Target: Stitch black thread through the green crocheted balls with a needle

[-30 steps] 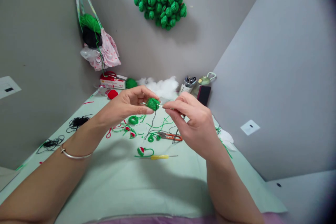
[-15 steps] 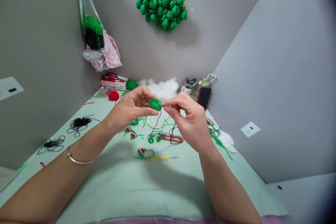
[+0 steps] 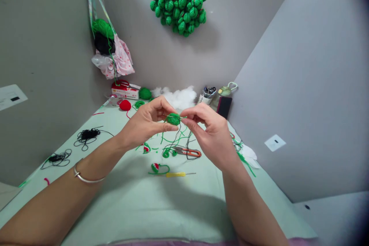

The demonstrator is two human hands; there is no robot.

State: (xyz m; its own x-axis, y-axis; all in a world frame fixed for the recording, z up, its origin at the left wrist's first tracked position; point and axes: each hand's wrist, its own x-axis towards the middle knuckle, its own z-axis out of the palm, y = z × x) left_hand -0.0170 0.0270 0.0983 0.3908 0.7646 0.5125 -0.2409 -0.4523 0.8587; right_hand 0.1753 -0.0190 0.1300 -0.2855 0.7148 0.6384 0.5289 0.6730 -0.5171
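Observation:
My left hand (image 3: 148, 121) pinches a small green crocheted ball (image 3: 173, 120) between thumb and fingers, above the table. A thin, pale needle (image 3: 173, 116) lies across the ball's near face, and my right hand (image 3: 208, 130) grips its right end between thumb and forefinger. Whether the tip goes into the stitches is too small to tell. Dark yarn hangs down from the ball. Below the hands are orange-handled thread snips (image 3: 187, 151), a small red-and-green crocheted piece (image 3: 155, 167) and a yellow-handled crochet hook (image 3: 175, 174).
Black yarn tangles (image 3: 88, 134) and a red yarn ball (image 3: 125, 105) lie on the left. White stuffing (image 3: 180, 97), a box (image 3: 125, 91) with red-handled scissors and a pen cup (image 3: 208, 94) stand along the back. A phone (image 3: 224, 107) leans at right. Crocheted green balls (image 3: 181, 7) hang above.
The ball and both hands have shifted slightly right and down. The needle now shows lying across the ball's face, where before only a short end showed at my right fingertips.

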